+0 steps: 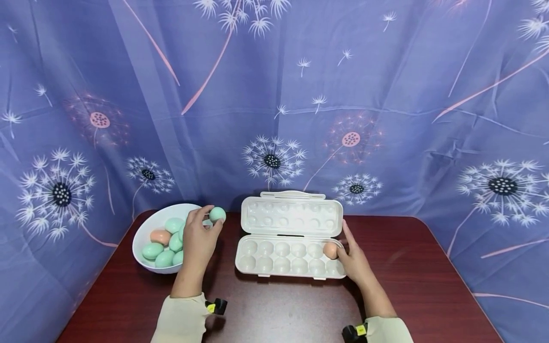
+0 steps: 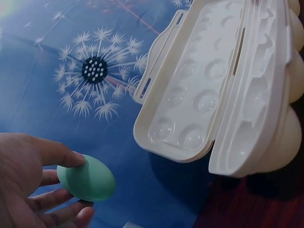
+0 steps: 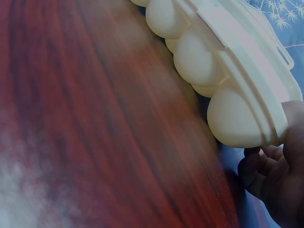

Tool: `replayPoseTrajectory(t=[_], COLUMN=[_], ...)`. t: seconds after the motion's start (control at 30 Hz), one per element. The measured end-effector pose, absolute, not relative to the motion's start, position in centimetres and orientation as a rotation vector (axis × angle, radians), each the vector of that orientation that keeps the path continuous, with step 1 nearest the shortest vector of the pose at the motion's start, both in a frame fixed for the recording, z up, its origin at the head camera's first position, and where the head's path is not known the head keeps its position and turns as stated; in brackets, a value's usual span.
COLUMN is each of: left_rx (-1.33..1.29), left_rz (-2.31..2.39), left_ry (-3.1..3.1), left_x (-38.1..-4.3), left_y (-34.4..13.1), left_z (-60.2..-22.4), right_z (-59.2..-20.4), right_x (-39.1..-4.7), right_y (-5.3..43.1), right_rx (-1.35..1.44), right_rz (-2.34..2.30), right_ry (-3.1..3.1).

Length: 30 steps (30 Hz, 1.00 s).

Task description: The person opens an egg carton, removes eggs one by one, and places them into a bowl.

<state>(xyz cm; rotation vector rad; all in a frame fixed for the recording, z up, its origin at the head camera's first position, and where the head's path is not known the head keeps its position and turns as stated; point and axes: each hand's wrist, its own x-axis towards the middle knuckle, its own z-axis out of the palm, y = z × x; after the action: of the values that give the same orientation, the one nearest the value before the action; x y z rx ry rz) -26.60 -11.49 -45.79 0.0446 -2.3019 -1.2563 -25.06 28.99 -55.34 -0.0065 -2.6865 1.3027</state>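
A pale green egg (image 1: 217, 215) is pinched between the thumb and fingers of my left hand (image 1: 200, 238), raised beside the bowl's right rim. The left wrist view shows that same egg (image 2: 88, 178) held in the air, apart from the carton. An open white plastic egg carton (image 1: 281, 252) lies on the table, its lid tilted back against the curtain. One brown egg (image 1: 330, 250) sits in the back-row cup at the far right. My right hand (image 1: 357, 261) grips the carton's right end, thumb at the rim; in the right wrist view its fingers (image 3: 254, 171) curl below the edge.
A white bowl (image 1: 141, 238) at the table's left holds several green eggs (image 1: 165, 259) and a brown egg (image 1: 160, 237). The dark red wooden table (image 1: 411, 267) meets a blue dandelion-print curtain (image 1: 279, 95) along its back edge.
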Motion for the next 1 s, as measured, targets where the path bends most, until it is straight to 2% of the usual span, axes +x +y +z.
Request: replayPoseTrajectory(t=[1.0], left_rx=[0.310], left_rz=[-1.242], left_ry=[-2.304], left_x=[-26.7], left_y=[-16.5], left_z=[-45.3], right_z=[-55.3], right_x=[-25.0], right_y=[29.1], right_rx=[0.025], right_rz=[1.291], right_ry=[-2.680])
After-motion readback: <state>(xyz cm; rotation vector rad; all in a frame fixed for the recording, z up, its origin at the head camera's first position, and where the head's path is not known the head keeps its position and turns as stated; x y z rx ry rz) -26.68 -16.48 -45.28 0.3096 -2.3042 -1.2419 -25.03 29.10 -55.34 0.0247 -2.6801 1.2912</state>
